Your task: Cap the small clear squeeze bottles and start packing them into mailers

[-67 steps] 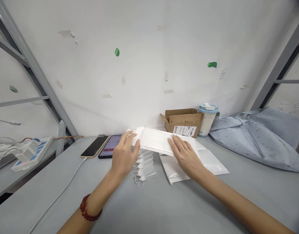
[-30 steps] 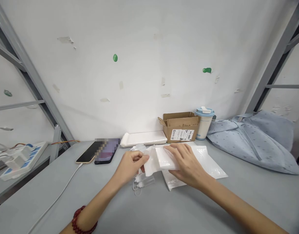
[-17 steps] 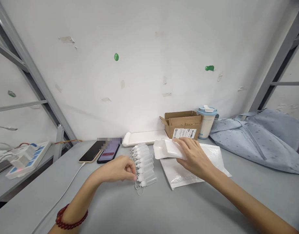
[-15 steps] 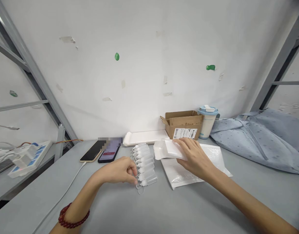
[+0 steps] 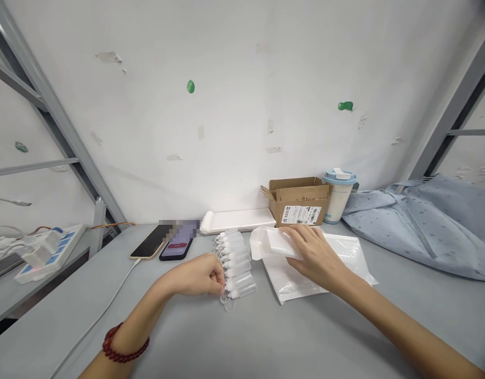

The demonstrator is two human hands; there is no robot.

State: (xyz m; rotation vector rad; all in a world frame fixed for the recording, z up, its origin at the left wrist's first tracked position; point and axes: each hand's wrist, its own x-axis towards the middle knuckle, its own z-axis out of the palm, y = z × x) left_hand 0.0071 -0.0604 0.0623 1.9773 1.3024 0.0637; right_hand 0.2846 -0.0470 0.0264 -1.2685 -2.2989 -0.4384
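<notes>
Several small translucent bottles [image 5: 237, 268] with white caps and thin cord loops lie in an overlapping column on the grey table. My left hand [image 5: 199, 275] is closed in a pinch at the cap end of a bottle near the front of that column; the fingers partly hide the cap and cord. My right hand [image 5: 313, 252] grips a white open-ended packet [image 5: 276, 243], its open end facing left, toward the bottles. Under it lies a flat white padded mailer [image 5: 301, 281], partly covered by my right hand and forearm.
Behind the bottles lies a stack of flat white packets [image 5: 238, 220]. A cardboard box [image 5: 299, 202] and a lidded cup [image 5: 339, 197] stand by the wall. Two phones [image 5: 177, 248], one cabled, are at left, a power strip [image 5: 52, 252] farther left. Blue fabric [image 5: 416, 231] lies right.
My left fingers have closed from a loose curl into a pinch at the bottle caps, and the front bottles have shifted slightly. My right hand keeps its hold on the white packet.
</notes>
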